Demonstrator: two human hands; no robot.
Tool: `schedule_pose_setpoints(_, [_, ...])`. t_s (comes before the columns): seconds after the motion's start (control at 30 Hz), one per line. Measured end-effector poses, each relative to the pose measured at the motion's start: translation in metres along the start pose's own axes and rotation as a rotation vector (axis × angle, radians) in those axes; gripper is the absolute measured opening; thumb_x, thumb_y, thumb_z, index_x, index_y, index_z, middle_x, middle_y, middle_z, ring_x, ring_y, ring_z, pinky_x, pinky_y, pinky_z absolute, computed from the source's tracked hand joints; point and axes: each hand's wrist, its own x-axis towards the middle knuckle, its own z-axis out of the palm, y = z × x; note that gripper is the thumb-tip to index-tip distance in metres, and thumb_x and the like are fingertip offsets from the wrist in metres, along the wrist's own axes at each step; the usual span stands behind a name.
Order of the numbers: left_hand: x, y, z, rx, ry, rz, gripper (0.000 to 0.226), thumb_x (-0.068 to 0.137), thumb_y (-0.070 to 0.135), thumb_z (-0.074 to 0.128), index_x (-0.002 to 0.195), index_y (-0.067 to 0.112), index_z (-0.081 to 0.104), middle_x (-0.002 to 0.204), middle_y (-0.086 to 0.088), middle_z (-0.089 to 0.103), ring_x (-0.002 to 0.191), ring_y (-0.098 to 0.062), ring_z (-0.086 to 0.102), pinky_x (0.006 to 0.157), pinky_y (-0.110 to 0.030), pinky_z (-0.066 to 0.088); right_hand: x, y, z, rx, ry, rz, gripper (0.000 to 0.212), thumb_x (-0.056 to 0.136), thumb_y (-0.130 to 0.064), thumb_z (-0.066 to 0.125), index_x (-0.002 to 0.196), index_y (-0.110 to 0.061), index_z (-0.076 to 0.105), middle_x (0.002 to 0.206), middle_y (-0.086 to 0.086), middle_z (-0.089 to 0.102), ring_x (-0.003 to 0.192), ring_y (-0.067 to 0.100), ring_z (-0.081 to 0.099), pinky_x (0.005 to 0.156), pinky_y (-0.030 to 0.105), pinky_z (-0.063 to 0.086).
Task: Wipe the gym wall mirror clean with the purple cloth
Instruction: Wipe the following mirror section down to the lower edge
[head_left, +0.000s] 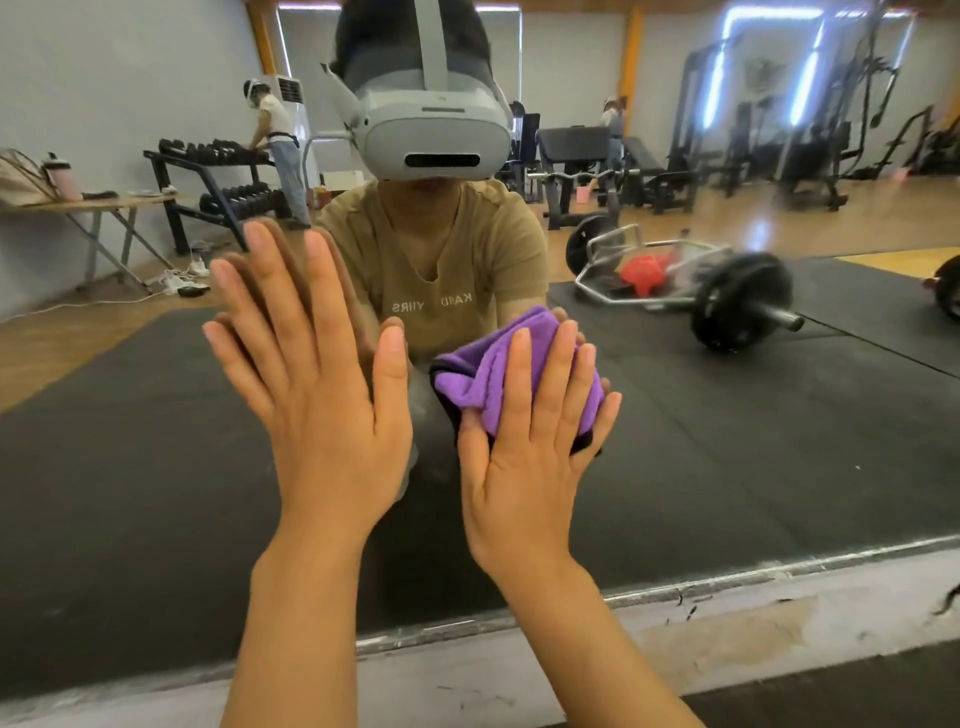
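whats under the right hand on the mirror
The purple cloth, bunched, lies between the right hand and the mirror, its folds showing past the fingers. The glass beneath the cloth is covered.

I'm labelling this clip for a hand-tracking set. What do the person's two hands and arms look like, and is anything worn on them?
Both arms are bare from the frame's bottom edge up; no sleeves, gloves, watch, bracelet or rings show. The left hand and right hand are seen from the back, fingers with short, unpainted nails. The mirror reflects a short-sleeved tan T-shirt.
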Motion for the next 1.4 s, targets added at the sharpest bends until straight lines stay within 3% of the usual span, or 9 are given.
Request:
schedule_pose_setpoints(0.1, [0.001,0.0,-0.003,-0.022,-0.018,0.001,0.068,0.107,0.032,0.04,0.16,0.005,0.009,0.164,-0.029,-0.001,0.149,-0.044,-0.01,0.119,-0.043,-0.018,-0.029,0.012,0.01,0.006,0.015,-0.066,0.058,0.111,-0.042,0.023,0.163,-0.027,0.001,0.17,-0.006,-0.009,0.157,0.018,-0.001,0.126,0.048,-0.005])
schedule_pose_setpoints(0.23, [0.0,-0.002,-0.006,-0.054,-0.047,0.012,0.068,0.106,0.031,0.042,0.16,0.004,0.01,0.165,-0.028,-0.001,0.149,-0.045,-0.01,0.119,-0.044,-0.018,-0.142,0.062,0.02,-0.141,-0.225,-0.237,0.058,0.111,-0.042,0.018,0.164,-0.024,0.003,0.171,0.0,-0.003,0.157,0.022,-0.001,0.126,0.048,-0.004])
schedule_pose_setpoints(0.37, [0.001,-0.001,-0.008,-0.066,-0.047,0.002,0.068,0.106,0.031,0.043,0.16,0.005,0.011,0.165,-0.028,-0.001,0.149,-0.043,-0.01,0.119,-0.047,-0.017,-0.201,0.083,0.018,-0.278,-0.381,-0.196,0.059,0.11,-0.043,0.011,0.163,-0.022,-0.002,0.171,0.003,-0.006,0.157,0.024,-0.004,0.126,0.049,-0.004])
schedule_pose_setpoints(0.6, [0.0,-0.005,-0.01,-0.092,-0.052,0.014,0.068,0.106,0.031,0.045,0.161,0.008,0.012,0.166,-0.025,0.0,0.15,-0.041,-0.01,0.119,-0.041,-0.019,-0.091,0.021,0.02,-0.085,-0.125,-0.108,0.059,0.111,-0.043,0.02,0.163,-0.024,-0.002,0.17,0.002,-0.01,0.157,0.022,-0.004,0.126,0.051,-0.004])
schedule_pose_setpoints(0.73, [0.0,-0.007,-0.013,-0.093,-0.072,0.037,0.068,0.106,0.028,0.048,0.161,0.011,0.012,0.167,-0.021,0.0,0.152,-0.037,-0.01,0.12,-0.039,-0.018,-0.029,-0.01,0.012,-0.118,-0.08,-0.107,0.068,0.109,-0.044,0.032,0.162,-0.026,-0.008,0.17,0.0,-0.011,0.157,0.021,-0.007,0.126,0.051,-0.004])
schedule_pose_setpoints(0.9, [-0.002,-0.028,-0.023,-0.063,-0.145,0.125,0.07,0.104,0.029,0.049,0.162,0.018,0.011,0.169,-0.013,-0.002,0.151,-0.014,-0.02,0.122,-0.035,-0.016,-0.012,-0.019,0.008,-0.113,-0.048,-0.083,0.061,0.109,-0.047,0.028,0.16,-0.026,0.001,0.168,0.006,0.006,0.157,0.018,-0.007,0.126,0.05,-0.001])
schedule_pose_setpoints(1.03, [-0.002,-0.037,-0.027,0.003,-0.175,0.19,0.071,0.104,0.031,0.049,0.162,0.018,0.01,0.169,-0.012,-0.001,0.152,-0.014,-0.018,0.123,-0.035,-0.013,-0.035,-0.016,0.021,-0.075,-0.005,-0.048,0.063,0.111,-0.046,0.025,0.162,-0.027,-0.004,0.17,-0.003,-0.011,0.157,0.019,-0.006,0.126,0.048,-0.006])
schedule_pose_setpoints(1.13, [-0.004,-0.039,-0.027,-0.001,-0.169,0.194,0.071,0.104,0.03,0.049,0.162,0.017,0.01,0.168,-0.008,-0.004,0.153,-0.015,-0.017,0.124,-0.035,-0.012,-0.076,-0.006,0.033,-0.105,-0.031,-0.119,0.06,0.112,-0.044,0.022,0.163,-0.025,-0.002,0.171,0.0,-0.009,0.157,0.021,-0.003,0.126,0.05,-0.004])
schedule_pose_setpoints(1.4, [-0.005,-0.037,-0.028,-0.051,-0.127,0.174,0.07,0.103,0.027,0.054,0.161,0.015,0.017,0.167,-0.02,0.002,0.153,-0.017,-0.014,0.125,-0.037,-0.008,-0.19,0.038,0.04,-0.316,-0.306,-0.247,0.069,0.106,-0.052,0.02,0.163,-0.019,-0.001,0.171,0.008,-0.007,0.157,0.027,-0.005,0.124,0.053,-0.004])
